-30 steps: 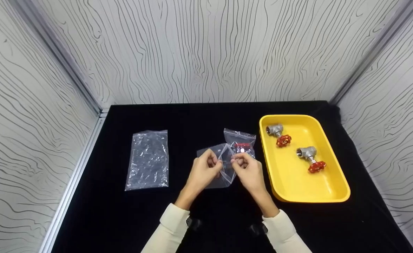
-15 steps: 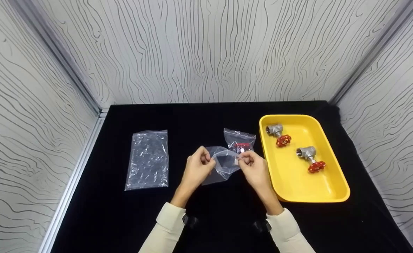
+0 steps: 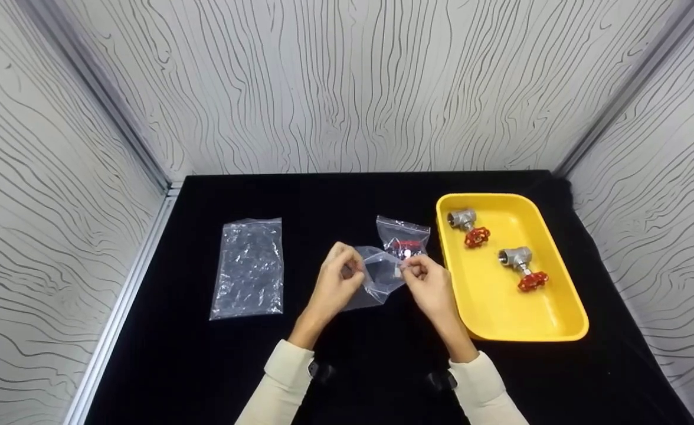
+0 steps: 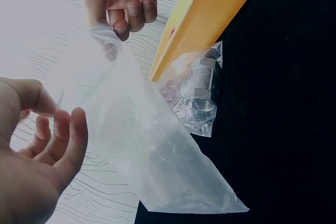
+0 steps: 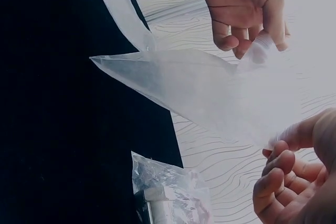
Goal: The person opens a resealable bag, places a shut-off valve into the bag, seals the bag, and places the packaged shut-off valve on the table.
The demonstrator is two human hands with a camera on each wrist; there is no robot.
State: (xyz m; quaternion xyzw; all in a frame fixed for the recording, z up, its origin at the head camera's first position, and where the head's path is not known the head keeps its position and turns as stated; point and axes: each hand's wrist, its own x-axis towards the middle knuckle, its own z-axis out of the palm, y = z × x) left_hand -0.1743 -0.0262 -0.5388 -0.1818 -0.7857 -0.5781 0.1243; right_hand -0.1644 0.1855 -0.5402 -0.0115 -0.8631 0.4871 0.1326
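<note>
A clear plastic zip bag (image 3: 380, 276) hangs between my two hands with its mouth spread apart. At its left edge, my left hand (image 3: 333, 282) pinches the plastic between thumb and forefinger. My right hand (image 3: 432, 286) pinches the opposite edge. The left wrist view has the bag (image 4: 157, 156) slanting down to a corner, and nothing shows inside it. Just beyond the right hand lies a second zip bag (image 3: 405, 229) containing a metal valve (image 4: 203, 80) with a red handwheel.
On the right stands a yellow tray (image 3: 488, 319) holding two metal valves, one farther back (image 3: 464, 219) and one nearer (image 3: 518, 258), both with red handwheels. Flat clear plastic bags or a single bag (image 3: 248, 268) lie at left on the black tabletop (image 3: 317, 200). Patterned walls (image 3: 347, 88) enclose the table.
My hands have moved apart, the right one shifting rightward, and the bag's mouth has widened from a narrow fold to a rounded gap. The tray and other bags have stayed put.
</note>
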